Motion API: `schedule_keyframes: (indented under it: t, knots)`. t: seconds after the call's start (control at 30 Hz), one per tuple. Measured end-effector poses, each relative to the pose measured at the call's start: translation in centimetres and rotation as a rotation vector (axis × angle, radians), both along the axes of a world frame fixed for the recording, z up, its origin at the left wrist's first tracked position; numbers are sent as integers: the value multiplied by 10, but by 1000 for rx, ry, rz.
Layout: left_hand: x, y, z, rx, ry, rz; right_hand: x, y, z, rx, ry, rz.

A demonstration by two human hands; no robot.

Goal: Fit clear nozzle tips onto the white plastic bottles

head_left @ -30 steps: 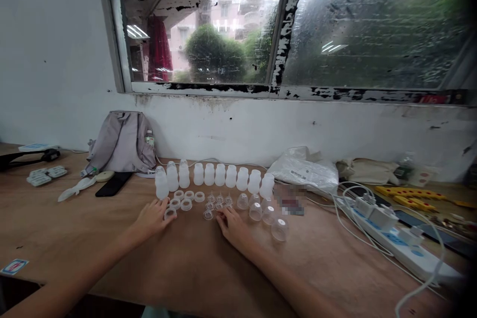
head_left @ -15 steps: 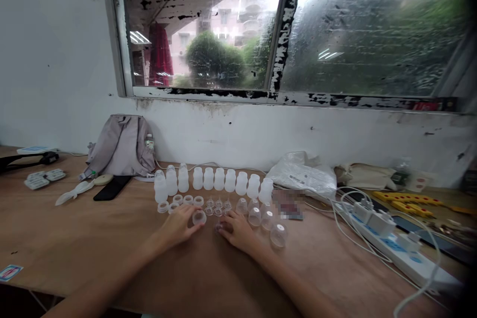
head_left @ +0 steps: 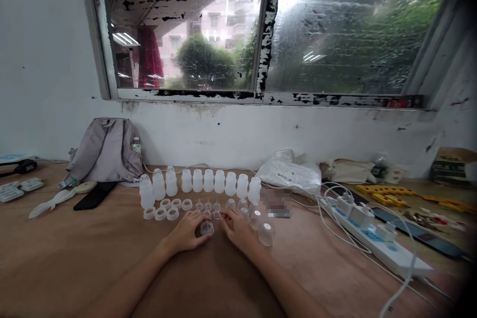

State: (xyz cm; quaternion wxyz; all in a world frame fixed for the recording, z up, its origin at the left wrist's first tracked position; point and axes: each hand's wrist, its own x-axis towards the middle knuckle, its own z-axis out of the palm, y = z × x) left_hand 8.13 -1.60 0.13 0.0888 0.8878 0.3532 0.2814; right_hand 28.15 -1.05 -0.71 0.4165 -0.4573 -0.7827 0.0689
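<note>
Between the thumb and fingers of my left hand [head_left: 190, 232] is a translucent bottle collar ring [head_left: 206, 229], with something clear inside it. My right hand [head_left: 237, 227] rests just to the right, palm down with fingers reaching forward and holding nothing visible. Its fingertips are beside a clear bottle nipple [head_left: 216, 215], perhaps touching it. More nipples stand in a small group there. White collar rings [head_left: 161, 214] lie beyond my left hand. Clear dome caps [head_left: 266, 234] stand to the right of my right hand. Behind is a curved row of frosted baby bottles [head_left: 208, 180], those at the left end with tops on.
A grey backpack [head_left: 106, 151], a black phone-like slab [head_left: 95, 196] and a white strap [head_left: 52, 202] lie at the left. A plastic bag [head_left: 290, 171] is at the back right. A power strip [head_left: 395, 253] with plugs and loose cables runs along the right side.
My left hand has drawn the collar ring slightly nearer and right in view. My right hand has shifted from a clear piece on the table towards the nipples. The camera view has turned right.
</note>
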Motion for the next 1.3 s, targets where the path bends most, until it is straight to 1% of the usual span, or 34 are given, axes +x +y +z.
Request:
schedule_keyframes:
  t: [0.23, 0.3, 0.4, 0.47, 0.6, 0.67, 0.77, 0.87, 0.93, 1.03, 1.13, 1.3]
  knots:
    - [1, 1, 0, -24, 55, 2, -5, -2, -4, 15, -75, 31]
    - [2, 0, 1, -16, 35, 8, -4, -1, -5, 15, -80, 31]
    - [4, 0, 0, -22, -44, 37, -3, -2, -5, 5, -81, 47]
    - [6, 1, -3, -48, -102, 69, -3, -5, -3, -17, -90, 83]
    - [12, 3, -8, -178, -323, 154, -5, -15, 4, -42, -70, 231]
    - [16, 2, -10, -246, -414, 145, -9, -19, 6, -36, -43, 268]
    - [21, 0, -12, -310, -469, 99, -14, -20, 2, -23, -18, 224]
    - [23, -3, -13, -368, -523, 131, -15, -14, -4, -14, 8, 127]
    - [24, -5, -12, -364, -554, 150, -14, -10, -7, -19, 25, 68]
    - [24, -10, -8, -344, -512, 86, -12, -7, -7, -46, 43, 22]
    - [24, -15, -5, -377, -477, 21, -11, -6, -6, -69, 69, -11]
    - [25, -18, -7, -412, -496, -33, -13, -5, -6, -99, 103, -58]
